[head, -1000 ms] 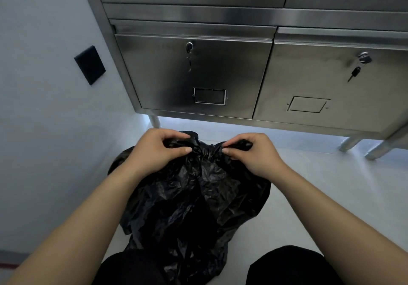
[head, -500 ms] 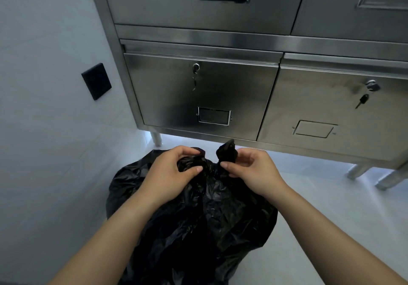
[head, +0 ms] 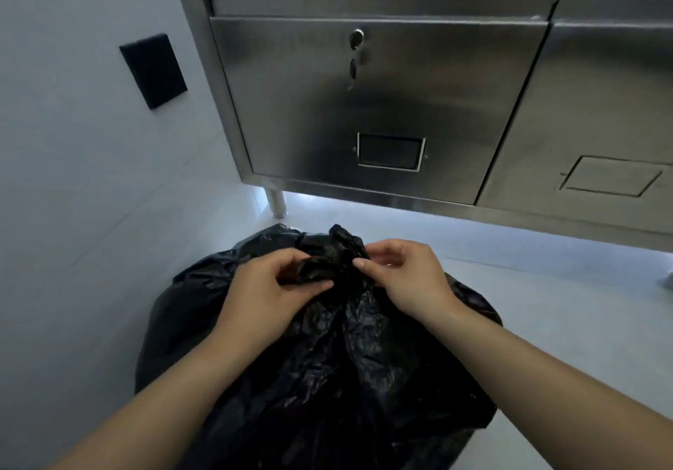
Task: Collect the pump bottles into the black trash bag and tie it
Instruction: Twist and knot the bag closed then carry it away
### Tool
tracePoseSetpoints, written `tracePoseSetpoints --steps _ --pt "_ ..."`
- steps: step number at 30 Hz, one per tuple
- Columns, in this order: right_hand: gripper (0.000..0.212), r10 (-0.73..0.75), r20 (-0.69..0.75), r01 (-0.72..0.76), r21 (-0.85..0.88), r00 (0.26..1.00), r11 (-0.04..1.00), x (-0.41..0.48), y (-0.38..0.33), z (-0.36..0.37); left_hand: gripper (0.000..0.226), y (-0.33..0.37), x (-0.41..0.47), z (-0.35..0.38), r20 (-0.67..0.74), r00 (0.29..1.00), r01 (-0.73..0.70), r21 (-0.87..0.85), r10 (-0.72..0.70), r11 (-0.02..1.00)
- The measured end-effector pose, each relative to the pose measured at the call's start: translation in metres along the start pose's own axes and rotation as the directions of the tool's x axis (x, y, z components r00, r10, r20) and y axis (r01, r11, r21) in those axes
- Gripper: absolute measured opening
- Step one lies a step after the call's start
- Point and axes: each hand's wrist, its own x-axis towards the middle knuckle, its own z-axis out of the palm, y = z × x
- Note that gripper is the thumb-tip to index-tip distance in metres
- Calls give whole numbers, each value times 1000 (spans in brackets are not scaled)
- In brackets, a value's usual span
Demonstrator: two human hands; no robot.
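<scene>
Two hands meet at the gathered neck of our black trash bag on the floor. Left hand pinches one twisted tail, right hand pinches the other, likely cinching a knot. Bottles hidden inside.

Black trash bag sits on pale floor, just beside the wall at its left. Mouth gathered into a bunched neck. Left hand pinches the bunch, thumb and fingers closed on plastic. Right hand grips the opposite side. Behind: steel cabinet on short legs, key in door lock. Black plate on wall.
</scene>
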Motion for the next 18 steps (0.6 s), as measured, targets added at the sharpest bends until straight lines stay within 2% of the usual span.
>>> tracePoseSetpoints --steps 3,5,8,10,12,14,18 --pt "17 -25 91 29 -43 996 999 -21 13 0 19 -5 -6 -7 61 997 -39 14 38 999" --pt "17 -60 121 72 -95 991 993 -26 13 -3 18 -6 -5 -8 83 993 -89 86 82 992" --pt "17 -67 136 75 -52 988 996 -27 17 -4 22 -8 -3 -6 150 978 -181 261 146 948" --pt "16 -74 144 76 -9 987 997 -29 18 -3 24 -9 -4 -5 240 955 -244 308 173 920" --pt "16 -101 163 99 25 981 995 -31 19 -3 31 -8 -7 -4 309 935 -263 276 174 924" --pt "27 -133 182 126 47 974 991 -33 17 -5 36 -9 -8 -1 325 930 -256 238 172 937" --pt "32 -154 214 136 96 965 986 -36 15 -10 24 -7 -9 6 261 945 -240 141 197 961"
